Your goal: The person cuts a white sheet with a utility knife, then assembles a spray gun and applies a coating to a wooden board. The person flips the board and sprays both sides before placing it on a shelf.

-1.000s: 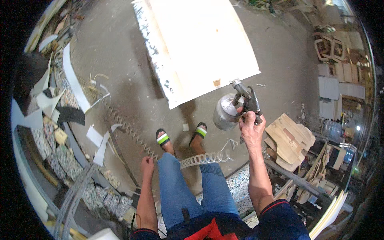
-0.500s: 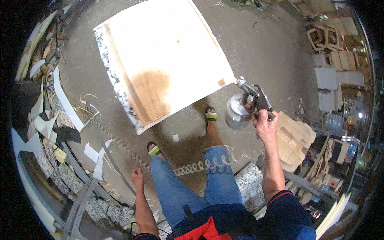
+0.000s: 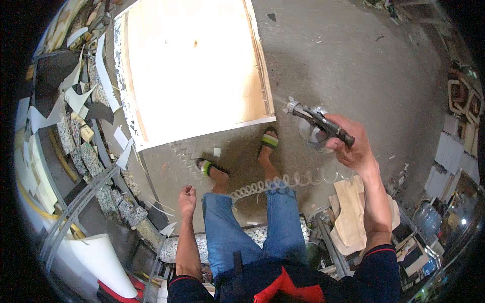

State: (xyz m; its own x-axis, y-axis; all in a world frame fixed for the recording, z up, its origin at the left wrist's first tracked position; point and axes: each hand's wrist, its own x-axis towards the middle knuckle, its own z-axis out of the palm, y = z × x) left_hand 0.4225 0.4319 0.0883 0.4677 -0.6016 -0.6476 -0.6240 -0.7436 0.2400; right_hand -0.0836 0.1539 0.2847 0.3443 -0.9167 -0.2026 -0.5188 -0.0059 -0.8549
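Observation:
My right hand (image 3: 352, 144) is wrapped around the handle of a spray gun (image 3: 323, 122), whose metal cup (image 3: 311, 134) hangs partly hidden beneath it. The nozzle points left, a short way from the right edge of a large pale panel (image 3: 192, 70). Speckled foam (image 3: 124, 93) shows along that panel's left side. Strong glare washes out most of the panel's top. Lower down, my left hand (image 3: 187, 201) is held beside my left knee, fingers curled closed, with nothing visible in them. A clear coiled hose (image 3: 283, 181) stretches across my knees toward the right.
Foam offcuts (image 3: 103, 194) and white scraps (image 3: 76, 101) pile up on the left, near a white roll (image 3: 103, 262). Flat wooden pieces (image 3: 349, 214) lie by my right forearm. Wooden frames (image 3: 462, 96) and stacked sheets (image 3: 444, 144) stand farther right.
The view has turned, so the panel appears farther left and straighter. The spray gun has swung away from the panel's near right corner, and its cup is now more hidden under the body.

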